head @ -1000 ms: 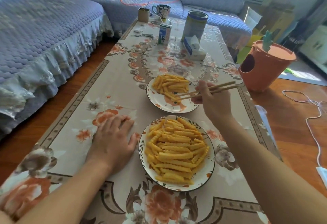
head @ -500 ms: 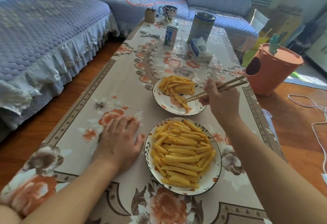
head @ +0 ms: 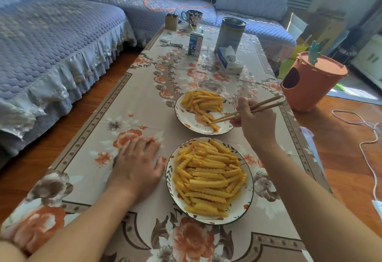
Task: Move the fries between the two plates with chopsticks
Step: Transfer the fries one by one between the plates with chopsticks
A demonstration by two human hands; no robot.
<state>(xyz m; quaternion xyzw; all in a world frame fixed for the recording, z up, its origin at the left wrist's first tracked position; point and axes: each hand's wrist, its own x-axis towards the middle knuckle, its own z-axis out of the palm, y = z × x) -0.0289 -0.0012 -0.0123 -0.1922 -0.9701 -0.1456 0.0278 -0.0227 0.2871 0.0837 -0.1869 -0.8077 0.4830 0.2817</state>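
Observation:
Two patterned plates stand on the floral tablecloth. The near plate [head: 247,206] is heaped with crinkle-cut fries [head: 208,181]. The far plate [head: 182,119] holds a smaller pile of fries [head: 202,101] at its back. My right hand [head: 256,123] grips a pair of wooden chopsticks [head: 254,107]; their tips meet at a single fry [head: 210,121] lying on the far plate's front part. My left hand [head: 138,164] rests flat on the cloth just left of the near plate, fingers spread.
At the table's far end are a tissue box [head: 228,59], a tall tin [head: 230,32], a milk carton [head: 195,44], a mug [head: 191,18] and scissors [head: 171,44]. An orange bin [head: 310,84] stands right of the table. A sofa [head: 51,40] runs along the left. A white cable [head: 365,137] lies on the floor.
The chopstick tips have stayed at the fry on the far plate's front, and that fry has slid slightly nearer the rim. The camera view shifted a little. My left hand has kept still.

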